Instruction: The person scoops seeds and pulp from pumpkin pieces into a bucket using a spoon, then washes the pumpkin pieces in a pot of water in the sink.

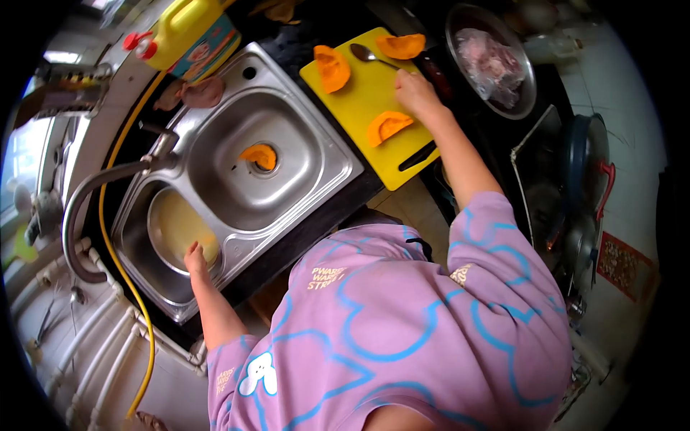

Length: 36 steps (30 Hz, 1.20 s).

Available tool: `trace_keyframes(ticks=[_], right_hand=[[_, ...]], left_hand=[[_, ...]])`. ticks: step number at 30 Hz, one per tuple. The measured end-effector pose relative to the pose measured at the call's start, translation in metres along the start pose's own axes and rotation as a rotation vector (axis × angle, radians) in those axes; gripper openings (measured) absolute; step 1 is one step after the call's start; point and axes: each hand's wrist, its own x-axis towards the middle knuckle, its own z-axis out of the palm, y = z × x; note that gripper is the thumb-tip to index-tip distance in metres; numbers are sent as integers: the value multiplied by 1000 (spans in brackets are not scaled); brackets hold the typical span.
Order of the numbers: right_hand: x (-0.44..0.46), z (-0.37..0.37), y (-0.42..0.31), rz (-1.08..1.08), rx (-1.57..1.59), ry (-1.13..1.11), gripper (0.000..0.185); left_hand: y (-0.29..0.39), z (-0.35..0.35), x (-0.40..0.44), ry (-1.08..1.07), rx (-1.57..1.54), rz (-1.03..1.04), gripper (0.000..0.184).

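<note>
My right hand [415, 93] is closed at the end of the handle of a metal spoon [363, 52] over the yellow cutting board [352, 108]. Three orange pumpkin pieces lie on the board: one at the upper left [332, 70], one at the top right [401, 47], one near the front [389, 128]. My left hand [195, 258] is closed at the near edge of a metal bowl [159, 233] in the smaller sink basin; what its fingers hold is hidden. The bowl holds yellowish liquid, with something yellow-orange beside the hand. Another pumpkin piece [259, 156] sits at the larger basin's drain.
A curved faucet [100, 176] arches over the sink's left side. Behind the sink stands a yellow jug [188, 39] with red caps. A metal bowl [528, 90] with plastic-wrapped contents is at the upper right. A blue pan [581, 161] lies farther right.
</note>
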Motion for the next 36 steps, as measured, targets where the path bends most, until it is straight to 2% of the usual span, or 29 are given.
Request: trace_keyframes(ticks=[2, 10, 12, 14, 16, 18, 19, 20, 22, 23, 25, 26, 27, 28, 29, 30, 32, 34, 36], right_hand=[[12, 27, 19, -27, -12, 190, 11], [9, 23, 1, 26, -58, 129, 16], [8, 23, -7, 17, -37, 193, 17], [-19, -3, -59, -132, 227, 257, 17], [-66, -37, -140, -189, 681, 226, 16], [-89, -18, -190, -328, 1087, 89, 15], [-94, -2, -214, -505, 1042, 91, 20], [-95, 30, -230, -780, 1094, -29, 33], [-111, 63, -236, -1014, 134, 258, 42], [-106, 67, -224, -1001, 124, 265, 42], [-84, 60, -185, -717, 419, 211, 41], [-80, 39, -162, -496, 375, 159, 39], [-75, 37, -125, -409, 213, 284, 42], [-81, 22, -103, -45, 99, 154, 44], [-73, 22, -69, 96, -100, 136, 45], [-71, 28, -34, 135, -167, 175, 51], [-57, 55, 39, 35, 19, 162, 45], [-64, 41, 16, 382, 698, -162, 34], [-74, 31, -22, 396, 858, -211, 25]], left_hand=[[26, 8, -32, 10, 53, -27, 38], [24, 5, -44, 6, -17, -2, 39], [22, 2, -43, -1, -26, -3, 39], [17, -2, -38, -4, -34, -7, 39], [12, -6, -32, -11, -17, 84, 38], [19, -8, -34, -20, -35, 61, 37], [24, -7, -37, -23, -56, 35, 37], [26, -5, -38, -37, -53, 41, 37], [40, -3, -44, -41, -53, 34, 37], [50, -2, -50, -18, -48, 12, 37], [40, -2, -34, -18, -96, 44, 37], [34, -7, -29, -12, -125, 78, 37], [35, -10, -30, -25, -122, 52, 36], [33, -10, -28, -20, -128, 51, 36], [30, -10, -25, -39, -143, 36, 37], [26, -11, -23, -55, -157, 19, 37], [28, -6, -27, -51, -135, -11, 39], [39, -3, -41, -33, -111, 9, 37], [43, 1, -42, -52, -190, 40, 38]])
